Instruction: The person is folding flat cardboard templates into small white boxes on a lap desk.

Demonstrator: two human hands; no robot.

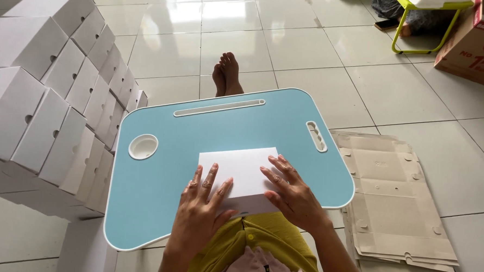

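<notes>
A white folded cardboard box [239,167] lies on a light blue lap table [158,192] in front of me. My left hand [199,210] rests flat on the box's near left part, fingers spread. The box's right side is pressed by my right hand [293,193], also with fingers apart. Both hands press down on the box rather than grip it. The box's near edge hangs at the table's front edge above my yellow top.
Stacks of several assembled white boxes [47,100] line the left. A pile of flat brown cardboard blanks [396,208] lies on the tiled floor at the right. My feet [226,74] show beyond the table. A brown carton [474,43] and a yellow-green frame [421,24] stand far right.
</notes>
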